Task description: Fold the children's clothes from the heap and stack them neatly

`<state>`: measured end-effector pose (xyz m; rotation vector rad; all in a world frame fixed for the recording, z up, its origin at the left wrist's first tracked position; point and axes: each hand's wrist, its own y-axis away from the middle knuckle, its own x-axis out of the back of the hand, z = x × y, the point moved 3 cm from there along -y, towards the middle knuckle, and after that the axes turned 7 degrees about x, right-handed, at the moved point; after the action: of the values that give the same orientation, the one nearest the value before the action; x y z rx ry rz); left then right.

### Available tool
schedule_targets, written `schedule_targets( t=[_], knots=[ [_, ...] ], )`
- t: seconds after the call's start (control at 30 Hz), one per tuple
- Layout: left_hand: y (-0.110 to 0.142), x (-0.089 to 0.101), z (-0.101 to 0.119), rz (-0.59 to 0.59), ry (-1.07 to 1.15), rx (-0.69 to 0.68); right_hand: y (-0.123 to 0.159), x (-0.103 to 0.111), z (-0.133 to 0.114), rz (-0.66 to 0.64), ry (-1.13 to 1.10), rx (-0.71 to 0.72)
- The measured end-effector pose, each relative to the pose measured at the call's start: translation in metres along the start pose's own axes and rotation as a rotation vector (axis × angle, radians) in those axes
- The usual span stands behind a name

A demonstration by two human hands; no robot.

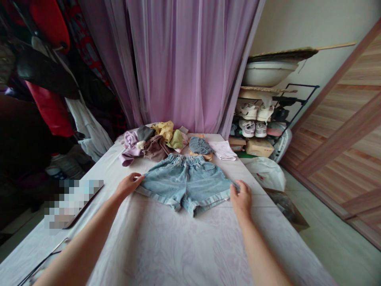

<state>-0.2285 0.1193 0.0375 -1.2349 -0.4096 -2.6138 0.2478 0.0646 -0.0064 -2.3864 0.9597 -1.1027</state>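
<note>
Got denim shorts laid flat on a sheet, with my left hand pinching them at 9 o'clock and my right hand pinching at 3 o'clock. Crumpled clothes sit bunched at 12 o'clock, just past the waistband.

Light blue denim shorts lie flat and face-up at the frame's center, elastic waistband toward the top, cuffed legs toward the bottom.
</note>
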Motion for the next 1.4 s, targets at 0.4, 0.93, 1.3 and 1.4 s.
schedule_targets(
  t=[0.4,0.93,1.3,1.4],
  knots=[
    [0.035,0.012,-0.032,-0.532,0.756,0.005,0.091,-0.016,-0.125,-0.493,-0.107,0.816],
    [0.032,-0.013,-0.018,-0.126,0.586,0.087,0.124,-0.031,-0.175,-0.523,0.078,0.939],
    [0.027,-0.011,-0.007,-0.124,0.445,0.135,0.089,-0.031,-0.173,-0.511,0.222,0.802],
    [0.026,0.002,-0.007,-0.096,0.416,0.090,0.079,-0.014,-0.176,-0.491,0.119,0.913]
  ],
)
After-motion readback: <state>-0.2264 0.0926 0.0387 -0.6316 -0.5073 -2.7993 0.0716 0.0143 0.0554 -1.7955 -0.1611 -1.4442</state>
